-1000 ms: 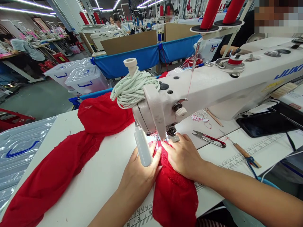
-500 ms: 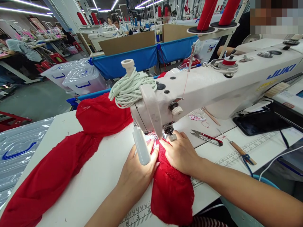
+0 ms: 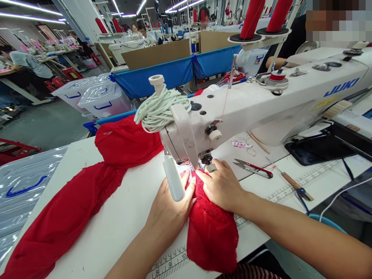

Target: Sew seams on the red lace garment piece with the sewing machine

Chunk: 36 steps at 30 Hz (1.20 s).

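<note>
A piece of red lace-edged fabric (image 3: 213, 236) runs from under the needle area of the white sewing machine (image 3: 247, 106) toward me. My left hand (image 3: 170, 211) grips its left edge, thumb and fingers close together near the presser foot. From the other side, my right hand (image 3: 222, 186) pinches the cloth with its fingertips just in front of the foot. The needle tip and the stitching are hidden behind the machine head and my fingers. A small white lamp (image 3: 174, 180) hangs over my left hand. More red fabric (image 3: 72, 209) lies bunched along the table's left side.
Right of the machine lie red-handled thread snips (image 3: 254, 168), a wooden-handled awl (image 3: 298, 186) and a black phone (image 3: 328, 147). Green cord (image 3: 162, 110) is coiled on the machine head. Red thread cones (image 3: 252, 19) stand behind. Clear plastic bins (image 3: 104, 99) sit beyond the table.
The view has shifted very slightly. Both hands stay at the needle area, and the red fabric shows hardly any movement.
</note>
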Tool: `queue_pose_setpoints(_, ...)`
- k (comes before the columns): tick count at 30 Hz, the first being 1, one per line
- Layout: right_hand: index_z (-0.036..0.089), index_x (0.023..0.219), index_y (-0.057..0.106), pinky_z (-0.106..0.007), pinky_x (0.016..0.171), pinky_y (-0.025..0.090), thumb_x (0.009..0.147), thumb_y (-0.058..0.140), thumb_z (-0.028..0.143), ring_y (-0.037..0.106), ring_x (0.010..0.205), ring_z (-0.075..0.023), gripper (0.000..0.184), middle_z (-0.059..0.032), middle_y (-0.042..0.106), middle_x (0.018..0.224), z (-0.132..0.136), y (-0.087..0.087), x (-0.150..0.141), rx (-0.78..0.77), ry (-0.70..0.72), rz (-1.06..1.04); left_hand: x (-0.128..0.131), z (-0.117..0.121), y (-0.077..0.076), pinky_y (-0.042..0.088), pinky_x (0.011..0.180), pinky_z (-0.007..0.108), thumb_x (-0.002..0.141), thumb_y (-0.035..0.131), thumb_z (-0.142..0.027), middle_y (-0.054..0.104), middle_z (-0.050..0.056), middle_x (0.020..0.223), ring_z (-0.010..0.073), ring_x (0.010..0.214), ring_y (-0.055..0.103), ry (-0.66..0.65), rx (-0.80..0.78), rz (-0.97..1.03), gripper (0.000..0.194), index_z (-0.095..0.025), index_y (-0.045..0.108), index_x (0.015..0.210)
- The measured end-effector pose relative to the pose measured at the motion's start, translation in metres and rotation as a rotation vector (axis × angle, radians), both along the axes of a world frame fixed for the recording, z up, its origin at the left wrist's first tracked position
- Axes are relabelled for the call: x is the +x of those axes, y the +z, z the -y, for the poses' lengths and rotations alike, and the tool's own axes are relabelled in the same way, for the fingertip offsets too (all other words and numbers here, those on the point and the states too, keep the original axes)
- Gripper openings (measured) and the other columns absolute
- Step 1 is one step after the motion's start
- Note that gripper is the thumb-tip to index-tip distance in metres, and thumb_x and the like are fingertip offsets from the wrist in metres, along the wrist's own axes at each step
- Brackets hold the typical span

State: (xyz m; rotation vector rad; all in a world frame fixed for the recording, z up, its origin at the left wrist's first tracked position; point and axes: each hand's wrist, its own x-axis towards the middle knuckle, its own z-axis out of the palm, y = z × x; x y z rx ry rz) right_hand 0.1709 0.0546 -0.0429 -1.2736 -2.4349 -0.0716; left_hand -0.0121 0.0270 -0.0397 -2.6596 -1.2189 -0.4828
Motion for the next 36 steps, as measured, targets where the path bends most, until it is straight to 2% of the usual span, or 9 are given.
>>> queue_pose_setpoints(3,0.015,0.096,0.069,-0.035,0.067,0.024,0.076,0.053,0.011,0.041,0.08,-0.0235,0.026,-0.0064,0.058,0.064,-0.0004,-0.0006,0.0,0.015,0.002,-0.014,0.0016,0.0002,0.0045,0.049,0.089,0.047,0.091,0.035,-0.013,0.064,0.016,0.116,0.03,0.109,0.059,-0.02,0.028,-0.079,0.033,-0.009,0.056,0.116)
queue_pose_setpoints(6,0.015,0.097,0.069,-0.035,0.067,0.024,0.078,0.053,0.013,0.041,0.08,-0.0238,0.025,-0.0065,0.057,0.062,-0.0007,-0.002,0.0001,0.026,-0.003,-0.017,0.0011,0.001,0.0081,0.048,0.089,0.049,0.092,0.038,-0.018,0.06,0.016,0.123,0.0319,0.11,0.058,-0.008,0.023,-0.113,0.034,-0.009,0.055,0.119)
queue_pose_setpoints(11,0.015,0.095,0.068,-0.034,0.067,0.024,0.077,0.053,0.014,0.041,0.079,-0.0238,0.024,-0.0063,0.056,0.06,-0.0006,-0.0026,0.0007,0.02,-0.005,0.004,-0.0011,0.0025,0.01,0.045,0.09,0.053,0.092,0.044,-0.039,0.057,0.019,0.129,0.0365,0.113,0.055,0.02,-0.043,-0.204,0.042,-0.01,0.056,0.12)
queue_pose_setpoints(14,0.015,0.095,0.068,-0.034,0.067,0.023,0.076,0.053,0.013,0.041,0.079,-0.0237,0.024,-0.0061,0.056,0.06,-0.0004,-0.0019,0.0009,0.011,-0.013,0.009,-0.0015,0.003,0.0097,0.043,0.092,0.053,0.092,0.042,-0.046,0.057,0.02,0.129,0.0371,0.116,0.053,0.016,-0.019,-0.225,0.049,-0.009,0.056,0.12)
queue_pose_setpoints(20,0.016,0.092,0.068,-0.035,0.068,0.023,0.077,0.053,0.014,0.042,0.081,-0.0239,0.021,-0.0062,0.056,0.059,-0.0008,-0.0015,0.0009,-0.009,-0.028,0.036,-0.0017,0.0029,0.0088,0.041,0.094,0.049,0.092,0.039,-0.049,0.058,0.02,0.127,0.0356,0.117,0.053,-0.007,0.042,-0.229,0.053,-0.007,0.058,0.118)
queue_pose_setpoints(28,0.016,0.088,0.068,-0.034,0.067,0.023,0.078,0.052,0.013,0.043,0.081,-0.0242,0.019,-0.0064,0.056,0.058,-0.0017,-0.0004,0.0007,-0.007,-0.029,0.039,-0.0022,0.0023,0.0083,0.042,0.092,0.051,0.093,0.036,-0.049,0.056,0.02,0.13,0.0361,0.113,0.055,0.021,0.023,-0.291,0.054,-0.009,0.057,0.122)
queue_pose_setpoints(36,0.017,0.086,0.069,-0.034,0.068,0.024,0.079,0.054,0.013,0.043,0.081,-0.0238,0.017,-0.0065,0.056,0.059,-0.0032,-0.001,-0.0002,0.012,-0.034,0.023,-0.0043,0.0026,0.0053,0.043,0.091,0.05,0.091,0.038,-0.052,0.054,0.019,0.133,0.0361,0.115,0.053,0.029,-0.001,-0.231,0.055,-0.011,0.057,0.122)
